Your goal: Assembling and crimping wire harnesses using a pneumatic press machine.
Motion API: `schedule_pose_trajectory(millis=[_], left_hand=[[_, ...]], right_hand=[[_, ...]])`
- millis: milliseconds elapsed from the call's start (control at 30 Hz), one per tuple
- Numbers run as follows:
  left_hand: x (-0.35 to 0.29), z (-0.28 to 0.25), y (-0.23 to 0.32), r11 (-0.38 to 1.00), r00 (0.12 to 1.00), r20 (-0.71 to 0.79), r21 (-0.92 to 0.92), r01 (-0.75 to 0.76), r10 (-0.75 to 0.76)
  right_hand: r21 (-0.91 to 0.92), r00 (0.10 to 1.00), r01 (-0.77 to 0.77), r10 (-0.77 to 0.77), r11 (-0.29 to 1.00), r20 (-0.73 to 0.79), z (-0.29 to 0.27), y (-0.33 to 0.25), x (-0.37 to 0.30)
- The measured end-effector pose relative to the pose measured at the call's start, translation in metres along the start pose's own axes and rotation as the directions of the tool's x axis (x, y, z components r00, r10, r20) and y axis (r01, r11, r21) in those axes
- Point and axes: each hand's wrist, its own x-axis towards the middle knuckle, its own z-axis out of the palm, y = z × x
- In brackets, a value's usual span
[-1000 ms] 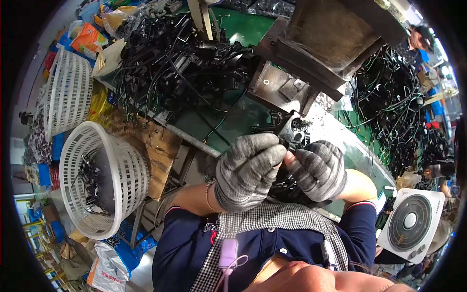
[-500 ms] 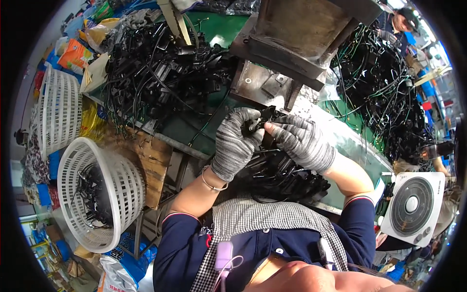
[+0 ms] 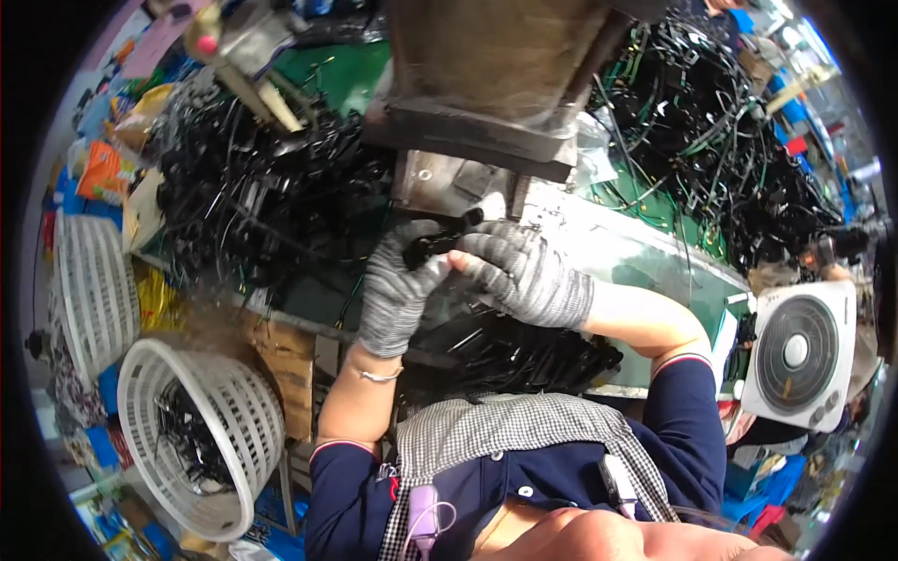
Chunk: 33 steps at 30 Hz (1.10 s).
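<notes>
Both my hands wear grey striped gloves and meet in front of a heavy metal machine. Between them is a small black plastic part, partly hidden by the fingers, so its exact kind is unclear. My left hand closes around its left side. From the other side my right hand pinches it, a bare thumb tip showing through the glove. Just beyond the hands lies the machine's metal bed. Below them, close to my checked apron, spreads a pile of black plastic parts.
Heaps of black cabled parts lie at left and right on the green table. A white basket holding black parts stands at lower left, another basket behind it. A white fan is at right.
The view has shifted, so the machine and table sit further left. My hands remain together on the black part, which has turned somewhat between my fingers.
</notes>
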Motion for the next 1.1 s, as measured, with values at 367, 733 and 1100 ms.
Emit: schedule_pose_trajectory(millis=[367,733,1100], left_hand=[[0.050,0.003,-0.011,0.983,0.994,0.079,-0.173,-0.059,0.073],[0.119,0.019,-0.063,0.691,0.974,0.088,0.691,-0.210,0.208],[0.120,0.025,-0.065,0.651,0.982,0.035,0.744,-0.150,0.187]], right_hand=[[-0.140,0.997,0.056,-0.063,0.989,-0.049,0.012,0.048,-0.001],[-0.133,0.940,-0.272,0.293,0.953,0.176,0.009,0.053,-0.028],[-0.116,0.935,-0.284,0.301,0.952,0.189,0.002,0.048,-0.035]])
